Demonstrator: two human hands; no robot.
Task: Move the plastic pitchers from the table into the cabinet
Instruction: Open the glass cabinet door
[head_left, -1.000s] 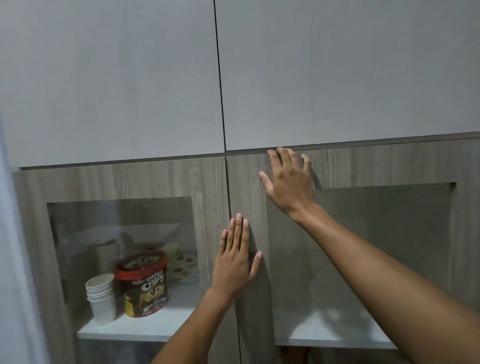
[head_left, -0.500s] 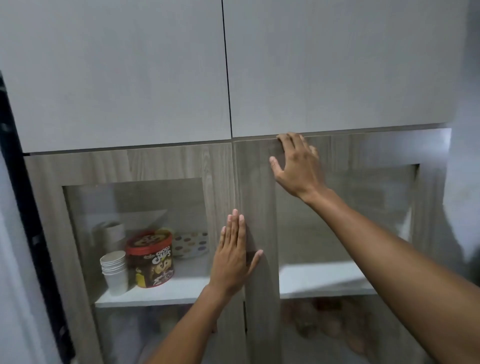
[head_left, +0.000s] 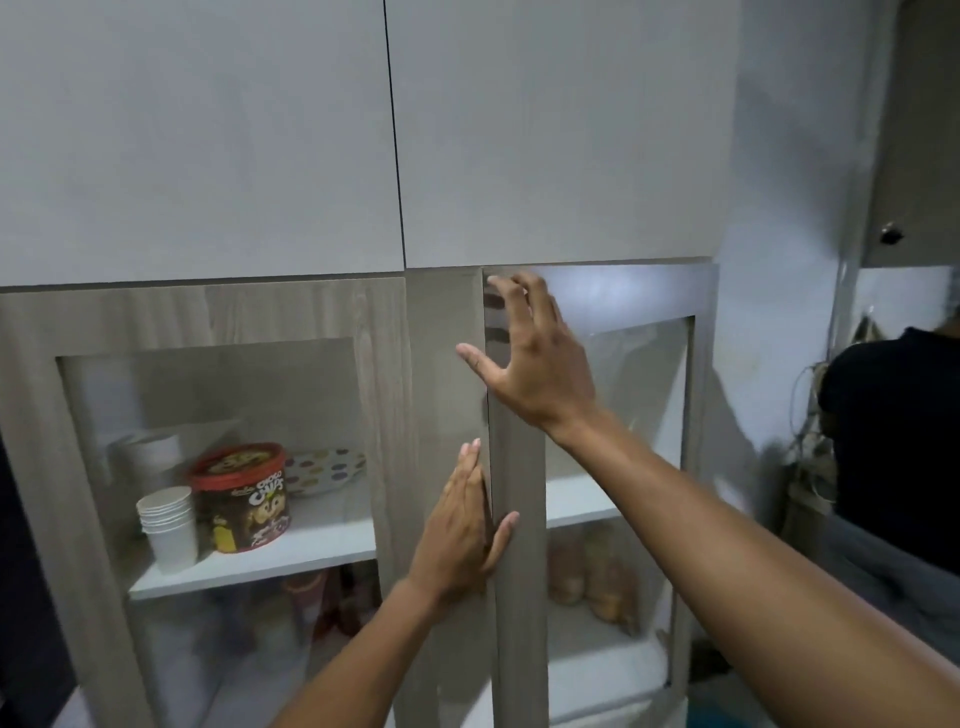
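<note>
No plastic pitcher is in view. I face a cabinet with two glass-fronted wood-grain doors. The right door (head_left: 519, 597) stands slightly ajar, its left edge swung toward me. My left hand (head_left: 460, 525) grips that edge at mid height, fingers slipped behind it and thumb on the front. My right hand (head_left: 530, 353) rests with spread fingers on the door's top left corner. The left door (head_left: 208, 312) is closed.
Behind the left glass a shelf (head_left: 249, 566) holds stacked paper cups (head_left: 167, 525), a red-lidded Choco Chips tub (head_left: 241, 499) and a dotted plate (head_left: 324, 470). Bagged food (head_left: 587, 566) sits low behind the right glass. A person in a dark shirt (head_left: 893, 441) stands at the right.
The right door has come away from its frame. My left hand's fingers have slid behind its edge, my right hand's fingers have spread, and the view has pulled back and to the right.
</note>
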